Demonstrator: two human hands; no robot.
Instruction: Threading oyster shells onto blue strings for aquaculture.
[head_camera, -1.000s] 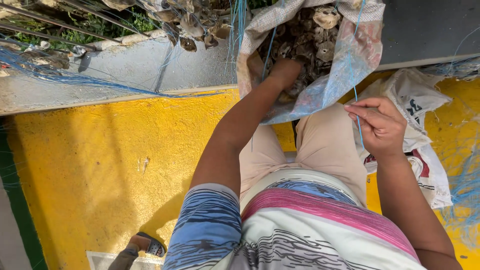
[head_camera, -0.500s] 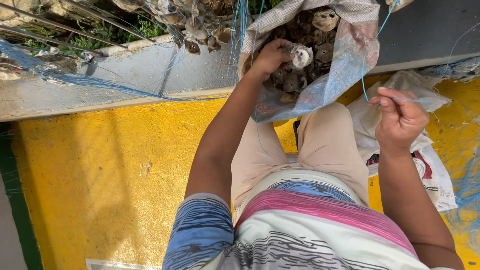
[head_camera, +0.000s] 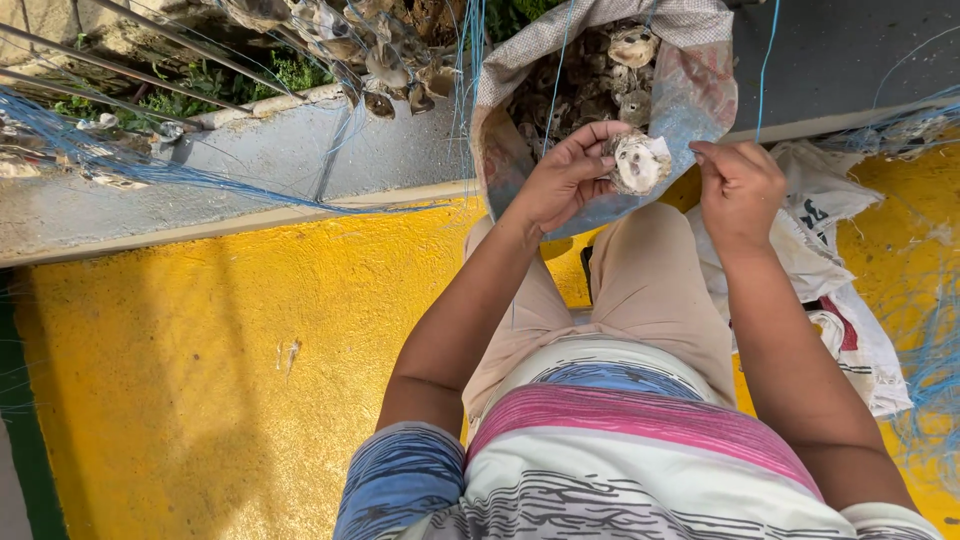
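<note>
My left hand (head_camera: 565, 175) grips a rough pale oyster shell (head_camera: 640, 163) just in front of an open woven sack (head_camera: 700, 95) full of several similar shells. My right hand (head_camera: 738, 185) is close to the shell's right side, its fingers pinched on a thin blue string (head_camera: 765, 60) that runs upward. Both hands hover above my knees.
A grey concrete ledge (head_camera: 200, 185) runs along the top, with a hanging string of shells (head_camera: 375, 60) and blue lines (head_camera: 120, 165) over it. The floor is yellow (head_camera: 220, 360). A crumpled white sack (head_camera: 850, 300) lies on the right.
My left hand came out of the sack with a shell in it. My right hand rose and moved left to meet the shell, holding the blue string.
</note>
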